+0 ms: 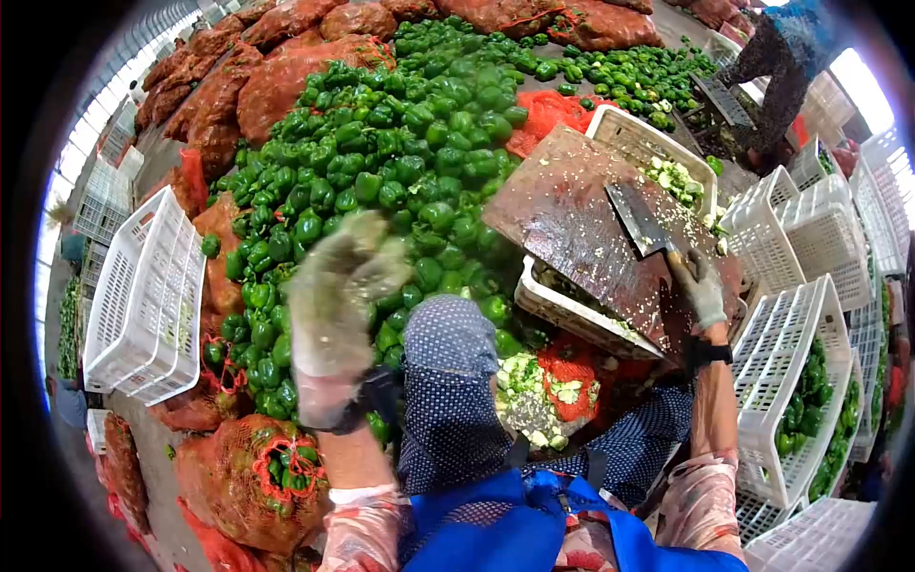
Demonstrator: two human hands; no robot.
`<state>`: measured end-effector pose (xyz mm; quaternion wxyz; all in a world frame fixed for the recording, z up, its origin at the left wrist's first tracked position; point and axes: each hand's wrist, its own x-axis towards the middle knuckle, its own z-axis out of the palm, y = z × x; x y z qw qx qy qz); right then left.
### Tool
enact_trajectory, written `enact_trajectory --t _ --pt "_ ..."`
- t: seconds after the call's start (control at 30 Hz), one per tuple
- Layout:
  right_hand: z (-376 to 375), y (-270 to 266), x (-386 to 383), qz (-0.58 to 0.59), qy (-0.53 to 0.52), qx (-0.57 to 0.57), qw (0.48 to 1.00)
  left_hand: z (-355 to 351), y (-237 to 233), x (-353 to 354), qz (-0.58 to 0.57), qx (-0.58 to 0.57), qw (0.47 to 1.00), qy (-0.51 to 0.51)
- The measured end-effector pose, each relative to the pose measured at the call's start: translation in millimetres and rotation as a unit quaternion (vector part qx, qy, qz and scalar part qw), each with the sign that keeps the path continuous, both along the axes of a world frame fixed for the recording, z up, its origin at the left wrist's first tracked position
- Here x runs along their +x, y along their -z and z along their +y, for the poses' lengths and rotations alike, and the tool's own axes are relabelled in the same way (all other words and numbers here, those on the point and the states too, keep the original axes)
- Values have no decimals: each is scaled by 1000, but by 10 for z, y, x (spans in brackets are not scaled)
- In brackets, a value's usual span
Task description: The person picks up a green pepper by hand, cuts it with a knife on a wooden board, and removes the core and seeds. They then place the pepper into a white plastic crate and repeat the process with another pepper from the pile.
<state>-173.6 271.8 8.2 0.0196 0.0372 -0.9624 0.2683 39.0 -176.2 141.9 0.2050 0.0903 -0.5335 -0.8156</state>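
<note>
My right hand (703, 292), in a pale glove, is wrapped round the wooden handle of a cleaver (635, 221). The blade lies flat over a brown cutting board (553, 214) strewn with pale seeds and bits. A white crate (562, 301) is beneath the board, which hides most of it. My gloved left hand (338, 305) is over the near left part of a big heap of green bell peppers (381, 157). Motion smears its fingers, so I cannot make out whether anything is in them.
Chopped pepper scraps (536, 405) lie by my knee. At left stands a white crate (143, 296); more crates (791, 381), some holding peppers, are stacked at right. Filled red mesh sacks (253, 477) border the heap. Another person (777, 71) is at the upper right.
</note>
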Motion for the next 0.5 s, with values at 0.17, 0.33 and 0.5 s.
enact_trajectory --t 0.17,0.33,0.5 --pt "974 694 113 71 33 166 983 -1196 896 540 -128 36 978 -160" --pt "945 658 118 70 74 78 992 -1391 1836 211 -249 77 958 -118" --pt "-3 281 -116 3 -40 -5 999 -1103 2092 -1175 -274 -115 955 -23"
